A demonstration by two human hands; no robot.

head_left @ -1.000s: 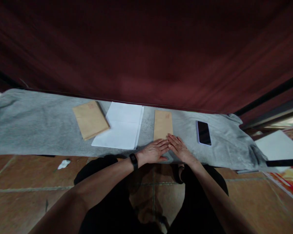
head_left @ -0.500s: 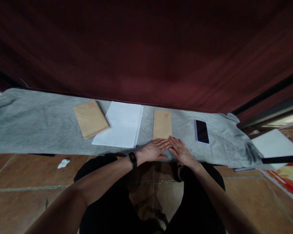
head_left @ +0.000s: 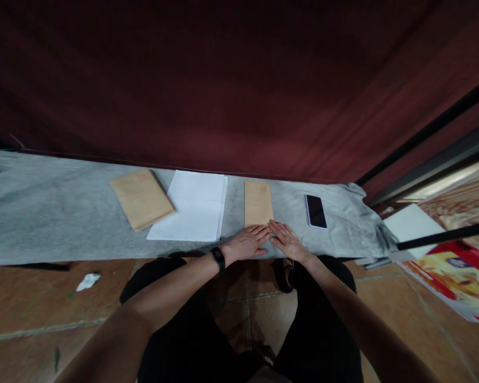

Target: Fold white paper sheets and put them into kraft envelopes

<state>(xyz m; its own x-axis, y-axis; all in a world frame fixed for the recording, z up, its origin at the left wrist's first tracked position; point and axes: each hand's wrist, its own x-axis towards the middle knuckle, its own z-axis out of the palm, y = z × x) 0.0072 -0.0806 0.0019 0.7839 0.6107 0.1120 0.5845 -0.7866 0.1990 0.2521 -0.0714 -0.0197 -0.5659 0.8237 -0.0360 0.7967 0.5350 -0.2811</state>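
Observation:
A narrow brown envelope (head_left: 257, 202) lies lengthwise on a grey cloth (head_left: 43, 202) spread on the floor. My left hand (head_left: 249, 242) and my right hand (head_left: 285, 239) lie flat side by side on the envelope's near end, fingers stretched out and fingertips almost meeting. Neither hand grips anything. A black band sits on my left wrist (head_left: 219, 258). To the left lie a stack of white paper sheets (head_left: 191, 213) and a pile of wider brown envelopes (head_left: 141, 198).
A dark phone (head_left: 315, 210) lies on the cloth right of the envelope. A dark red curtain (head_left: 223, 80) hangs behind. Brown floor tiles, a crumpled white scrap (head_left: 88, 281), a white sheet (head_left: 411, 226), a black bar (head_left: 447, 234) and a colourful print (head_left: 455, 276) lie at the right.
My hands stay flat on the envelope's near end. The view has shifted, so everything sits slightly further left and more of the right side shows.

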